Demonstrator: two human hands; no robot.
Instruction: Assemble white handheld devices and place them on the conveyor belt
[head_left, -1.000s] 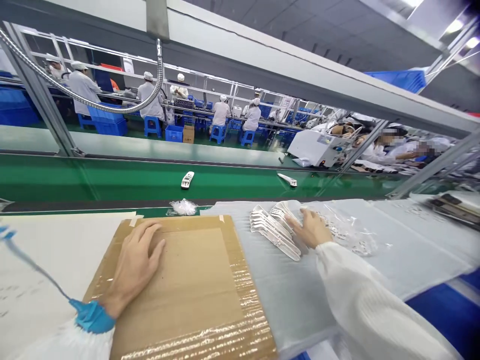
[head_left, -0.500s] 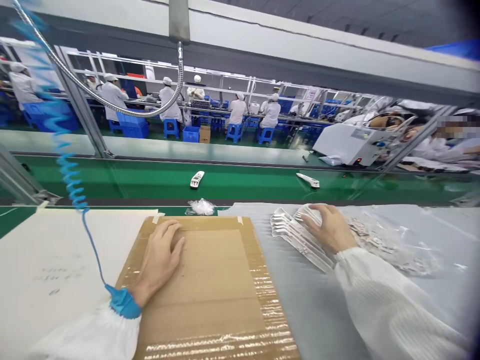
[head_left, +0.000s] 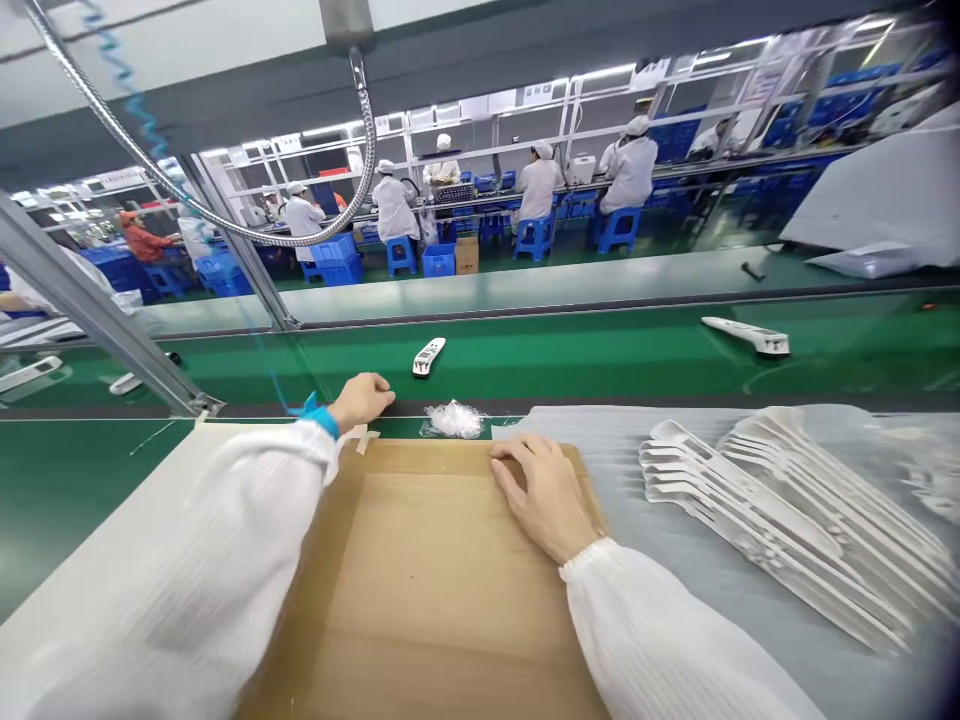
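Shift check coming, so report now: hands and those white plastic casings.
Left hand empty, at far edge of the cardboard. Right hand empty, on it. White plastic casings on foam at right, no hand on them. Crumpled clear plastic near left hand.

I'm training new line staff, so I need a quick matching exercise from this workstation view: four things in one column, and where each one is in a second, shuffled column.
Things:
1. Left hand
2. Right hand
3. Blue wrist strap
4. Stacked white plastic pieces

Places:
A. Resting on the cardboard sheet
B. Around the left wrist
C. On the white foam sheet, right of the cardboard
D. Over the dark edge of the green conveyor belt

Pairs: 1-D, 2-A, 3-B, 4-C
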